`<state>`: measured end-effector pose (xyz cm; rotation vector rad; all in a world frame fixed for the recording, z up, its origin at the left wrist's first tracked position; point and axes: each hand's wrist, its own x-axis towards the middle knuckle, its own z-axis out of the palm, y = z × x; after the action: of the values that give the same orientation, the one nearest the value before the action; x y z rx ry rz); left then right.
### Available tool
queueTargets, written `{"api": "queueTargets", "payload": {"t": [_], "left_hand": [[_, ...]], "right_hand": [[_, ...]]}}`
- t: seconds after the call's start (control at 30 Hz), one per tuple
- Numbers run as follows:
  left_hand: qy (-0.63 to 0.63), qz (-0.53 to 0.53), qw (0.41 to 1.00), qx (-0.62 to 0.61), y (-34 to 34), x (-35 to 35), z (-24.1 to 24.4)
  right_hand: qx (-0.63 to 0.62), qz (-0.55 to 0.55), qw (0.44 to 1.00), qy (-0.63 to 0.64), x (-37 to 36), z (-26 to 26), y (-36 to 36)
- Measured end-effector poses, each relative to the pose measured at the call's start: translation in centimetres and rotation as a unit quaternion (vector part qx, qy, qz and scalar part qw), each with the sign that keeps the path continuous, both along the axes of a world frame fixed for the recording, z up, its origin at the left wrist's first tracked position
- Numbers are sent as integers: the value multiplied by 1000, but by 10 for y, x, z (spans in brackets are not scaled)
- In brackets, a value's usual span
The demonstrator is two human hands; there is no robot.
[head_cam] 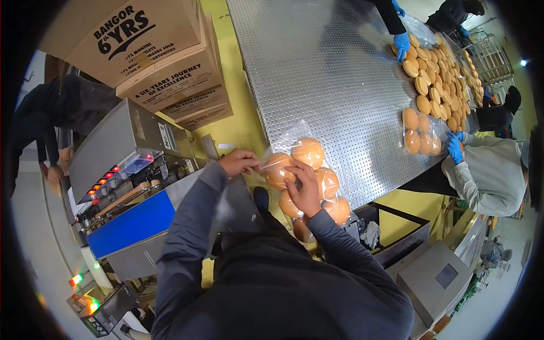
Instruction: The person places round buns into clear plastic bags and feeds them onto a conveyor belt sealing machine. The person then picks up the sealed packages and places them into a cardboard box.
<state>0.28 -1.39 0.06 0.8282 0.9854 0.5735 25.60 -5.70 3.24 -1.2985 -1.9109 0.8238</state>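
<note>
A clear plastic bag of several round buns [327, 183] lies before me, partly over the near corner of the dimpled metal table [297, 76]. My left hand [240, 163] pinches the film at the bag's left edge between thumb and fingers. Across the buns lies my right hand [307, 189], its fingertips and thumb gripping the film near the upper left bun. Its palm and wrist hide part of the buns beneath. The bag's lower end hangs past the table edge, close to my body.
On my left stands a sealing machine [127, 170] with a blue conveyor belt [134, 223] and red lit displays. Cardboard boxes [170, 85] are stacked beyond it. Loose buns [442, 80] cover the table's far right, where blue-gloved co-workers' hands [454, 146] handle another bag [422, 131].
</note>
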Motion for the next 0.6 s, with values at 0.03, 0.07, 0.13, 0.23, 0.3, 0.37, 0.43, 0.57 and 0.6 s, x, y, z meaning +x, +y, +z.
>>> {"api": "queueTargets", "payload": {"t": [0.03,0.07,0.13,0.23,0.3,0.37,0.43,0.57,0.6], "left_hand": [[22,-60,996,-57,7,-7,3],[1,-40,997,-66,9,-6,5],[33,35,986,-161,17,5,8],[56,93,970,-216,24,10,-5],[58,110,969,-212,26,11,-13],[53,123,972,-194,30,14,-12],[72,158,966,-190,32,19,-6],[88,226,960,-140,42,12,-7],[103,264,953,-109,43,7,-11]], "right_hand": [[-4,4,1000,4,-1,0,0],[2,7,1000,-2,1,1,0],[14,11,1000,-11,1,1,2],[15,13,1000,-9,0,5,2],[9,11,1000,-3,1,4,1],[6,9,1000,-3,2,3,1],[6,12,1000,-6,3,4,2],[6,11,1000,-8,3,2,1],[5,13,1000,-8,4,1,1]]}}
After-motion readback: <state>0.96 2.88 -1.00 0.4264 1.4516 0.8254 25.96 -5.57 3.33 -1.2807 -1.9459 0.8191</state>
